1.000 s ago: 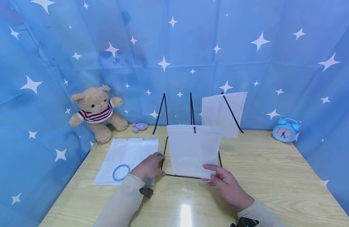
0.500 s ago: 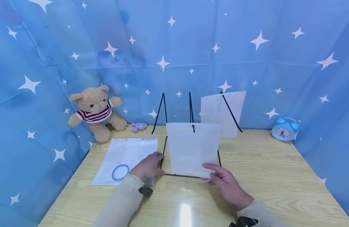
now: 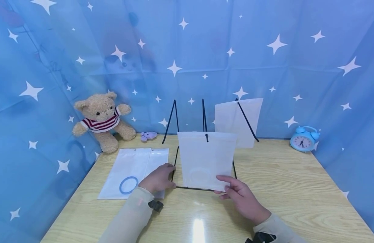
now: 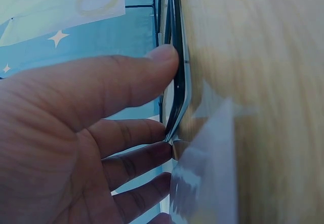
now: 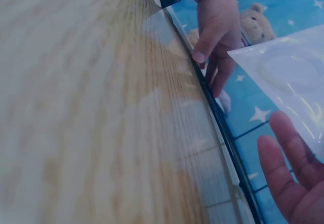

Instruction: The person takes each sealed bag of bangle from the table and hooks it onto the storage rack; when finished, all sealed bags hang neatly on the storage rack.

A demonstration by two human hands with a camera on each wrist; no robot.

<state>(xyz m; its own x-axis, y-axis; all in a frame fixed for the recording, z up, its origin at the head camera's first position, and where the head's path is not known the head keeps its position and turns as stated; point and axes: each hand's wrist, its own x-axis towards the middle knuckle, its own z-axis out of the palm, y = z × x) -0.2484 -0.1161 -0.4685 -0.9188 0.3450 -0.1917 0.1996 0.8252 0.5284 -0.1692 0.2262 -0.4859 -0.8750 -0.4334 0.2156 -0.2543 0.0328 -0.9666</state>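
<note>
A white plastic bag (image 3: 199,152) hangs by its top from the middle arm of a black wire display rack (image 3: 194,188). A pale ring shape shows low on the bag. My right hand (image 3: 243,199) holds the bag's lower right corner, with the index finger and thumb in front. At the rack's front left corner, my left hand (image 3: 159,179) grips the wire. In the left wrist view the thumb presses the black wire (image 4: 177,67), with the fingers on its other side. A second white bag (image 3: 238,123) hangs from the rack's right arm. The left arm of the rack carries nothing.
Two flat white bags (image 3: 126,165) lie on the table (image 3: 296,189) at left, a blue ring (image 3: 128,185) showing on one. A teddy bear (image 3: 100,116) and a small purple toy (image 3: 148,136) sit behind them. A blue alarm clock (image 3: 303,139) stands at back right.
The front bag's top edge sits very slightly higher than one second ago. Both hands keep their places on the rack and the bag.
</note>
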